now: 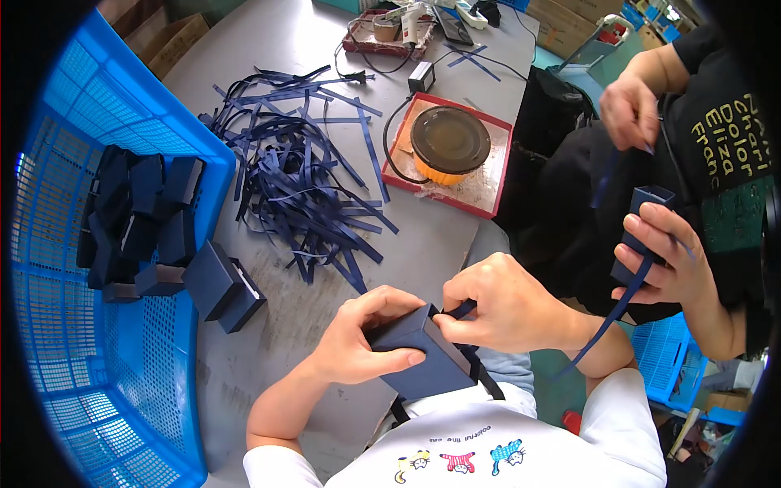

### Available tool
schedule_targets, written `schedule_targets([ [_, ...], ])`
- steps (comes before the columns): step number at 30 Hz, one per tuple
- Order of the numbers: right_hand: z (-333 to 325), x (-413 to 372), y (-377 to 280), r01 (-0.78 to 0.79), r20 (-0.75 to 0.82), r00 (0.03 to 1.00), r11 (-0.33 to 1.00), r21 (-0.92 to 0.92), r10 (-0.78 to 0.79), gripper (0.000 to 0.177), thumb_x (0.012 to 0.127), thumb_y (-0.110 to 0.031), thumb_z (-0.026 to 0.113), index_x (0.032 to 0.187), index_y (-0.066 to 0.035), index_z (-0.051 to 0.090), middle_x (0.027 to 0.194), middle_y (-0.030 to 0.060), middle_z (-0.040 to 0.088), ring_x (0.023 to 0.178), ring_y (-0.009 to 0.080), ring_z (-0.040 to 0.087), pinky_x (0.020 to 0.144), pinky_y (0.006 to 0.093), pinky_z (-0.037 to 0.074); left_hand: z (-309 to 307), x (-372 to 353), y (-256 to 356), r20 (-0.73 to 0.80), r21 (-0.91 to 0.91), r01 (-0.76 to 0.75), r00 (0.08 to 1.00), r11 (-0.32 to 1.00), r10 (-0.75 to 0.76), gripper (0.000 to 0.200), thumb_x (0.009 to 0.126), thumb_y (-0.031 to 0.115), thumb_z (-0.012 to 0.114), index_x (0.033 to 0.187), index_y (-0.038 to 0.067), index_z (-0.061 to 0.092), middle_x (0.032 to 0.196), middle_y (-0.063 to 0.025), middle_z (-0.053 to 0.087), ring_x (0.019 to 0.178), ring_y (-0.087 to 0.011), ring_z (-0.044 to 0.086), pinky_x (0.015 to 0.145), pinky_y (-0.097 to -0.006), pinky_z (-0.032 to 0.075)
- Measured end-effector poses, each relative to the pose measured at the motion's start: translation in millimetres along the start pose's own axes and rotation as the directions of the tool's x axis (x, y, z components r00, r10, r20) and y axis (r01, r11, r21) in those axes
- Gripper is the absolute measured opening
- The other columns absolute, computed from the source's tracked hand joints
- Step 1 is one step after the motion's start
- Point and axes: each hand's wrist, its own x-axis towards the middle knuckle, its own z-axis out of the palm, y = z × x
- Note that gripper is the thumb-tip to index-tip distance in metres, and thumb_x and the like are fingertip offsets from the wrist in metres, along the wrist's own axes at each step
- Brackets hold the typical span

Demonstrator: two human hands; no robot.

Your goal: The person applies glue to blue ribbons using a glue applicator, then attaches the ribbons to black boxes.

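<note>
A dark blue box point(427, 354) is held in front of my white shirt, tilted, with one corner toward the table. My left hand point(358, 333) is wrapped round its left side, thumb lying on the near face. At the box's upper right edge my right hand point(488, 305) pinches a dark blue ribbon end, fingers closed. Ribbon also shows below the box's right side. Beyond my hands, a tangled heap of dark blue ribbons point(301, 179) lies on the grey table point(236, 366).
At left stands a blue plastic basket point(154, 358) holding several dark boxes point(146, 187); two more boxes point(220, 285) sit beside its rim. A round pot point(450, 140) rests in a red tray point(502, 163). On the right, a co-worker's hands point(667, 260) hold another box and ribbon.
</note>
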Motion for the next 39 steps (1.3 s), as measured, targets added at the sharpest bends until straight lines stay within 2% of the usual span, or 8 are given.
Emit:
schedule_targets([
  [6,4.6,5.6,14.0,0.04,-0.084,0.995,0.993,-0.114,-0.05,0.018,0.07,-0.014,0.065,0.061,0.001,0.06,0.053,0.0106,0.057,0.045,0.0193,0.052,0.043,0.0258,0.039,0.4,-1.2,-13.0,-0.042,-0.026,-0.014,0.999,1.0,0.013,0.047,0.068,0.01,0.075,0.106,-0.003,0.052,0.092,-0.0081,0.06,0.083,-0.0113,0.059,0.074,-0.0234,0.045],
  [12,1.5,7.7,30.7,-0.097,0.073,0.995,0.907,0.409,0.073,0.027,0.073,-0.025,0.069,0.07,0.002,0.062,0.063,0.0081,0.062,0.056,0.0144,0.058,0.051,0.0262,0.044,-3.4,-0.5,-9.0,-0.06,-0.094,0.004,0.998,0.996,-0.009,0.048,0.068,0.009,0.074,0.108,-0.001,0.05,0.095,-0.007,0.059,0.087,-0.0105,0.057,0.077,-0.0233,0.044],
  [19,0.0,10.8,22.3,-0.044,-0.022,0.999,0.998,0.043,0.045,0.026,0.069,-0.021,0.072,0.082,-0.001,0.063,0.074,0.0072,0.063,0.07,0.0156,0.06,0.069,0.0266,0.048,0.6,-1.3,-14.6,-0.104,-0.068,-0.008,0.995,0.998,0.001,0.047,0.07,0.007,0.073,0.11,-0.001,0.049,0.098,-0.0074,0.059,0.089,-0.0107,0.057,0.079,-0.0236,0.043],
  [25,-4.5,4.4,42.2,0.112,-0.422,0.898,0.864,0.491,0.123,0.022,0.083,-0.021,0.062,0.093,-0.001,0.062,0.082,0.0037,0.062,0.077,0.0124,0.056,0.072,0.0247,0.045,-2.6,-3.2,-19.4,-0.227,-0.239,-0.028,0.974,0.971,-0.028,0.047,0.074,0.005,0.069,0.115,-0.001,0.047,0.102,-0.0075,0.059,0.09,-0.0115,0.057,0.08,-0.0247,0.044],
  [30,28.4,-28.9,32.0,0.248,-0.476,0.864,0.961,0.121,-0.163,0.014,0.085,-0.009,0.055,0.084,0.0,0.066,0.078,0.0151,0.065,0.064,0.0237,0.064,0.058,0.0309,0.051,1.3,-9.8,-37.4,-0.463,-0.086,-0.052,0.886,0.995,0.006,0.048,0.071,-0.004,0.062,0.115,-0.001,0.046,0.103,-0.0072,0.056,0.094,-0.0133,0.055,0.082,-0.0261,0.044],
  [33,60.2,-36.9,40.0,0.16,-0.43,0.886,0.984,-0.073,-0.176,0.031,0.083,-0.029,0.062,0.103,-0.006,0.06,0.068,0.0131,0.062,0.057,0.0285,0.06,0.051,0.0335,0.047,12.7,-12.4,-50.5,-0.527,-0.112,-0.087,0.849,0.99,0.015,0.042,0.071,-0.003,0.062,0.111,-0.001,0.047,0.1,-0.0058,0.058,0.092,-0.0122,0.055,0.081,-0.0252,0.043],
  [36,67.9,-39.5,50.3,0.115,-0.422,0.899,0.993,-0.034,-0.119,0.034,0.084,-0.039,0.059,0.081,-0.005,0.058,0.055,0.0101,0.055,0.05,0.0272,0.056,0.046,0.0334,0.043,23.3,-10.7,-57.2,-0.53,-0.125,-0.168,0.845,0.978,0.077,0.04,0.071,0.0,0.066,0.107,0.0,0.048,0.099,-0.0046,0.058,0.09,-0.0105,0.056,0.079,-0.0224,0.043],
  [39,64.9,-44.6,60.1,0.148,-0.351,0.92,0.984,-0.094,-0.172,0.041,0.085,-0.043,0.055,0.071,-0.004,0.053,0.053,0.0114,0.053,0.049,0.03,0.055,0.047,0.0367,0.043,32.0,-8.2,-43.6,-0.485,0.206,-0.235,0.819,0.95,0.308,0.048,0.079,0.031,0.065,0.111,0.001,0.048,0.103,-0.01,0.056,0.097,-0.0163,0.054,0.082,-0.0274,0.043],
])
